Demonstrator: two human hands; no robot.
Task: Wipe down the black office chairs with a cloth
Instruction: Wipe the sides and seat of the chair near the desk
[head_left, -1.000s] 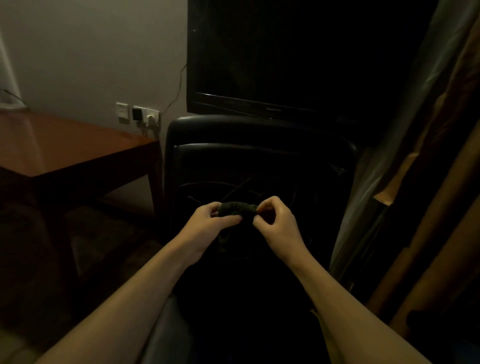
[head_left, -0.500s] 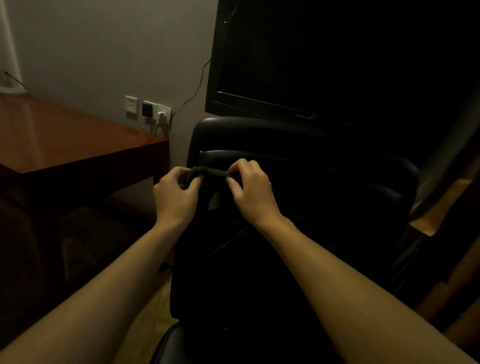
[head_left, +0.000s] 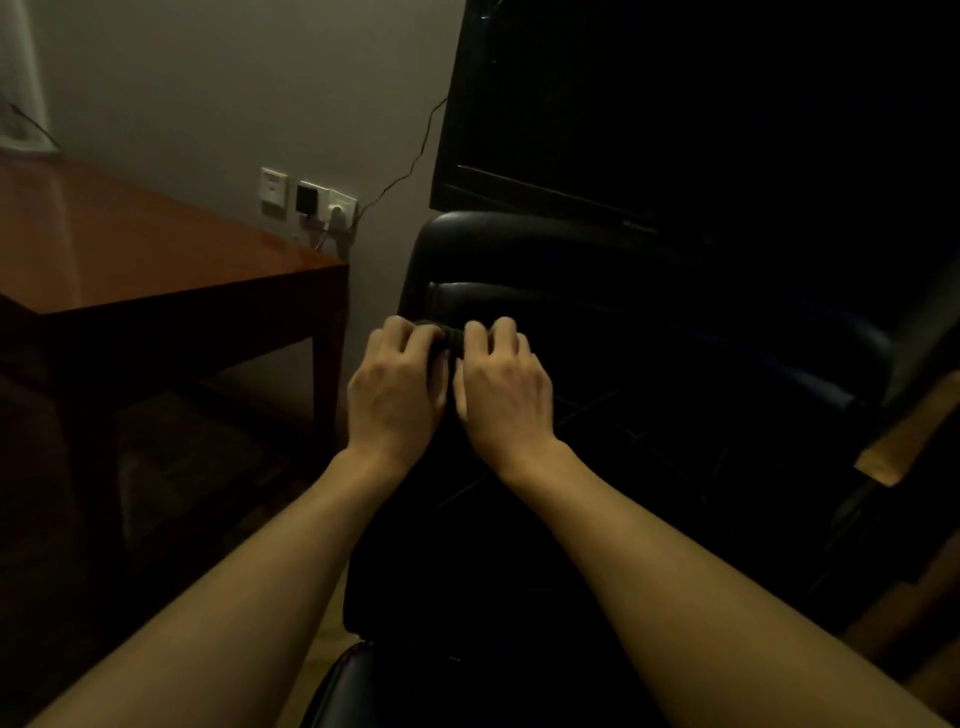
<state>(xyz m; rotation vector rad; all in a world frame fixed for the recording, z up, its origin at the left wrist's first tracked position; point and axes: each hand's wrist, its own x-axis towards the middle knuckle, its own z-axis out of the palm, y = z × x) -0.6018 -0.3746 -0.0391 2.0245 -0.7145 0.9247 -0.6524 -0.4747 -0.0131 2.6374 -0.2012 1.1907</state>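
While curled side by side over a dark bunched cloth (head_left: 451, 336), left hand (head_left: 397, 387) and right hand (head_left: 503, 388) both gripping it, fingers wrapped round the roll. Cloth pressed against the upper backrest of the black leather office chair (head_left: 597, 291). Just left, a reddish-brown wooden table (head_left: 156, 254); behind, white wall sockets (head_left: 311, 200) and a black flat screen (head_left: 675, 104).

Logo on the television (head_left: 675, 130) bezel is too dim to read
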